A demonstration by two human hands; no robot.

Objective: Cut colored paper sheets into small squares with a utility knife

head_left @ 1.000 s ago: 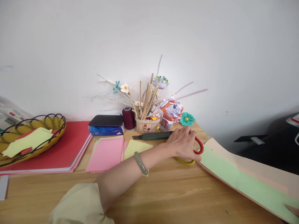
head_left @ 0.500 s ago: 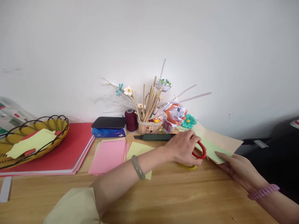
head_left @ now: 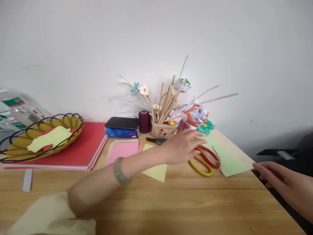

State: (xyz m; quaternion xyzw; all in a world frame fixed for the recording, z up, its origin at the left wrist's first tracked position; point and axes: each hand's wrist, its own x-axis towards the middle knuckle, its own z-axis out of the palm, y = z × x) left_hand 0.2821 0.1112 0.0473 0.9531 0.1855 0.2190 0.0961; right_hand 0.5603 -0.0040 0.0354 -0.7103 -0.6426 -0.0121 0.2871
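Observation:
My left hand (head_left: 183, 147), wearing a green bangle, reaches over the table with its fingers spread and holds nothing. Its fingertips are just above scissors (head_left: 201, 165) with red and yellow handles, which lie beside brown twine (head_left: 216, 156). Light green paper (head_left: 227, 160) lies flat on peach paper (head_left: 241, 158) at the table's right edge. My right hand (head_left: 271, 176) is at the peach paper's outer corner, fingers loosely curved and apart, with no paper between them. A yellow sheet (head_left: 157, 168) lies below my left forearm.
Behind my left hand stands a small basket (head_left: 162, 130) of sticks and paper flowers, next to a maroon thread spool (head_left: 144, 122). Further left are a blue pack (head_left: 122, 132), pink sheets (head_left: 124, 148), red paper (head_left: 94, 143) and a yellow woven basket (head_left: 73, 129).
My left hand has let go of the scissors, which now lie in the open. My right hand has moved right and released the papers, now flat. The view has shifted left.

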